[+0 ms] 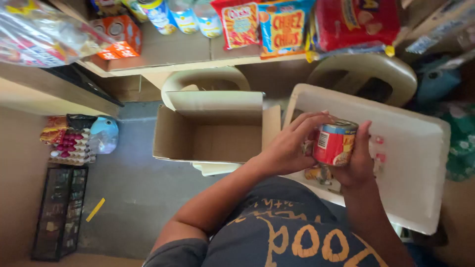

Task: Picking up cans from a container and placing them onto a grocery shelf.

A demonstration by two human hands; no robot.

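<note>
**Holding a red tin can over a white foam box**

Seen from the head camera, a small tin can (335,143) is held upright between both hands, above the open white foam box (420,148) at the right of the picture. The can has a red label with a yellow patch and a small white panel on its side, and a silvery top rim with a blue band beneath it. The left hand (289,146) is closed around the can's left side, its fingers curled over the top edge; the right hand (357,163) is wrapped round the right side and the bottom, the thumb laid up along the label. Both grips are closed firmly on the can.

Just left of the hands an empty brown cardboard box (208,133) stands open, its flaps raised, resting on a pale plastic chair (208,79). A second pale chair (366,69) is seen behind the foam box.

Along the wooden shelf (173,54) at the top, packages are lined up: an orange carton (121,34) at the left, three bottles with blue and yellow labels (185,17), a red-and-yellow snack bag (241,23), a blue-and-orange snack bag (283,25) and a large red packet (356,21).

On the grey floor at the left, a tray of pink eggs (69,146) is set beside a pale blue bag (103,133), with a dark wire rack (59,212) below it.
</note>
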